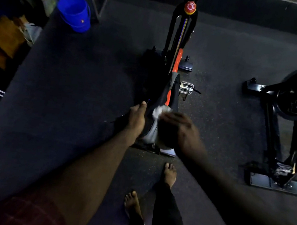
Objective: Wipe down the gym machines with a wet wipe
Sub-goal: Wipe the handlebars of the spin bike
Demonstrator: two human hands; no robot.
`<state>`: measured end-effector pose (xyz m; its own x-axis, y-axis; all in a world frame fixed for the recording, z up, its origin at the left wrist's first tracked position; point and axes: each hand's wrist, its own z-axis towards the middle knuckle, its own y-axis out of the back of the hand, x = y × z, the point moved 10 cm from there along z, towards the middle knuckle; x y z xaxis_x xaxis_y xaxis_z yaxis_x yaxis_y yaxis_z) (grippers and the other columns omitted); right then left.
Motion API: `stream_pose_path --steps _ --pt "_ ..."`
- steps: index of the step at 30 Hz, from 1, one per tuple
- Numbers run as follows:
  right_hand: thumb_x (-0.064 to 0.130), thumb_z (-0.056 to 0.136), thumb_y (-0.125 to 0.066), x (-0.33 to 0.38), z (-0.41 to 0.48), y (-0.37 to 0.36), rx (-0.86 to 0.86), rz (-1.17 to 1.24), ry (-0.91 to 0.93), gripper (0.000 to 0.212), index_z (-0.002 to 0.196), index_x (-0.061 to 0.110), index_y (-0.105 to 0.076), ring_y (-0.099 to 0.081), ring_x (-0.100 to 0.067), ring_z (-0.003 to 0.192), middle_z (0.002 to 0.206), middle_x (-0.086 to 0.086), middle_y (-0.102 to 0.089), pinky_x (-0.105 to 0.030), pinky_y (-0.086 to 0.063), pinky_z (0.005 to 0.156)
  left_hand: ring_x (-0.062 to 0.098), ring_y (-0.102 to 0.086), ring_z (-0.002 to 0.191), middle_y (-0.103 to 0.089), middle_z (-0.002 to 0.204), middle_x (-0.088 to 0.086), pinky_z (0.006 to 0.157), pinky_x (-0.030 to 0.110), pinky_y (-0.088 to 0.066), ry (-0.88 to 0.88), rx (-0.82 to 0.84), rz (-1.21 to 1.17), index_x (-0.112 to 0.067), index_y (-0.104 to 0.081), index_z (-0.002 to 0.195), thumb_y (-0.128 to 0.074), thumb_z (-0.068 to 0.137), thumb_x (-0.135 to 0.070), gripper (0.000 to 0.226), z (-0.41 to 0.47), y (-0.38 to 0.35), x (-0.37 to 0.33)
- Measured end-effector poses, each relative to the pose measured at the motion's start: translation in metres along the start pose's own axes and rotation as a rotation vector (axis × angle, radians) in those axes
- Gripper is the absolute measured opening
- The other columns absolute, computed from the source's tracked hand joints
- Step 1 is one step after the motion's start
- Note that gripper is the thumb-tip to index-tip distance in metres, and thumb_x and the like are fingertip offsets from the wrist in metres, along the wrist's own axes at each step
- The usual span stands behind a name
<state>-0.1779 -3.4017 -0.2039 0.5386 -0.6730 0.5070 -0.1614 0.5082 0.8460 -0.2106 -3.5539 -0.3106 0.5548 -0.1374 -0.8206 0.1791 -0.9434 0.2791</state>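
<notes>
Seen from above in dim light, the right hand (177,127) lies over the rear of the black saddle (161,136) of an orange and black exercise bike (177,59). Its fingers (170,116) are blurred but look bent down and close together over a white wet wipe (158,113). The wipe bunches up just beyond the fingertips, on their left, and a strip of it trails back under the palm along the saddle's left half. The left hand (136,119) rests against the saddle's left edge, just beside the wipe and not touching it. One digit points forward past the saddle, while the others are hidden by the back of the hand, so I cannot tell whether they are apart or together. Ahead of both sets of fingers stand a metal pedal (185,88) and a red knob (190,8). Well off to the right stands a second black bike (285,115), and far left a blue bucket (74,13) sits on the floor (90,86)
</notes>
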Motion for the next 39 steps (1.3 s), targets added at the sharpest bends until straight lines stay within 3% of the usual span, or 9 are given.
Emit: stream_pose_path --steps 4,11,15,18,23,29,32,35,39 --pt "0.017 0.099 -0.060 -0.019 0.023 -0.004 -0.056 0.025 -0.167 0.036 0.132 0.007 -0.070 -0.059 -0.028 0.135 0.139 -0.015 -0.066 -0.046 -0.043 0.115 0.020 -0.069 0.095 -0.074 0.103 -0.001 0.088 0.042 -0.056 0.337 0.214 -0.273 -0.024 -0.071 0.108 -0.054 0.108 -0.045 0.027 -0.009 0.001 0.038" --pt "-0.001 0.095 -0.043 0.041 -0.036 -0.037 0.103 -0.029 0.216 0.053 0.145 0.004 -0.058 -0.043 -0.029 0.149 0.155 -0.011 -0.052 -0.047 -0.033 0.123 0.023 -0.069 0.093 -0.076 0.108 0.006 0.072 0.032 -0.053 0.254 0.206 -0.192 -0.023 -0.073 0.109 -0.049 0.111 -0.038 0.029 -0.007 0.014 0.033" --pt "-0.001 0.100 -0.062 0.053 -0.024 -0.043 0.136 -0.101 0.451 0.043 0.143 0.002 -0.060 -0.047 -0.031 0.146 0.154 -0.010 -0.054 -0.045 -0.043 0.116 0.027 -0.063 0.095 -0.069 0.102 0.015 0.083 0.040 -0.052 0.161 0.133 -0.098 -0.013 -0.072 0.106 -0.055 0.109 -0.034 0.028 0.005 0.015 0.020" --pt "0.009 0.111 -0.042 0.051 -0.045 -0.034 0.163 -0.144 0.506 0.036 0.137 -0.004 -0.063 -0.055 -0.034 0.138 0.147 -0.015 -0.060 -0.047 -0.050 0.110 0.034 -0.071 0.104 -0.076 0.108 0.016 0.095 0.046 -0.055 0.115 0.071 0.042 -0.017 -0.071 0.086 -0.057 0.100 -0.052 0.041 0.007 0.010 0.005" --pt "0.016 0.110 -0.044 0.011 -0.081 -0.011 0.110 -0.192 0.436 0.038 0.140 0.005 -0.063 -0.058 -0.032 0.134 0.151 -0.006 -0.057 -0.042 -0.055 0.101 0.038 -0.060 0.124 -0.067 0.131 0.016 0.106 0.048 -0.048 -0.027 0.014 0.362 -0.013 -0.064 0.131 -0.045 0.100 -0.067 0.066 -0.001 -0.020 -0.031" --pt "-0.002 0.102 -0.059 0.004 -0.118 -0.014 -0.292 -0.114 0.034 0.026 0.124 0.000 -0.073 -0.059 -0.033 0.121 0.140 -0.008 -0.065 -0.041 -0.052 0.100 0.035 -0.053 0.131 -0.062 0.139 0.012 0.102 0.048 -0.041 -0.214 -0.152 0.744 -0.016 -0.054 0.137 -0.032 0.102 -0.072 0.069 -0.021 -0.025 -0.039" --pt "-0.008 0.087 -0.076 -0.025 -0.138 -0.011 -0.534 0.083 -0.489 0.038 0.112 0.021 -0.080 -0.062 -0.012 0.114 0.125 0.008 -0.072 -0.030 -0.052 0.098 0.036 -0.060 0.121 -0.067 0.129 0.012 0.096 0.048 -0.046 -0.225 -0.195 0.784 -0.018 -0.058 0.129 -0.030 0.100 -0.074 0.068 -0.020 -0.024 -0.042" --pt "0.024 0.092 -0.076 -0.052 -0.157 -0.063 -0.642 0.692 -1.171 0.026 0.108 0.044 -0.079 -0.072 -0.006 0.104 0.109 0.023 -0.076 -0.041 -0.057 0.100 0.037 -0.063 0.117 -0.068 0.124 0.012 0.096 0.048 -0.049 -0.227 -0.211 0.780 -0.020 -0.060 0.125 -0.030 0.099 -0.076 0.069 -0.021 -0.022 -0.041" --pt "-0.002 0.094 -0.071 -0.008 -0.143 -0.102 -0.867 1.514 -1.341 0.017 0.109 0.005 -0.077 -0.074 -0.015 0.080 0.088 -0.007 -0.080 -0.035 -0.062 0.088 0.038 -0.063 0.118 -0.069 0.126 0.013 0.095 0.048 -0.048 -0.229 -0.219 0.786 -0.021 -0.060 0.128 -0.032 0.099 -0.074 0.067 -0.025 -0.021 -0.045"
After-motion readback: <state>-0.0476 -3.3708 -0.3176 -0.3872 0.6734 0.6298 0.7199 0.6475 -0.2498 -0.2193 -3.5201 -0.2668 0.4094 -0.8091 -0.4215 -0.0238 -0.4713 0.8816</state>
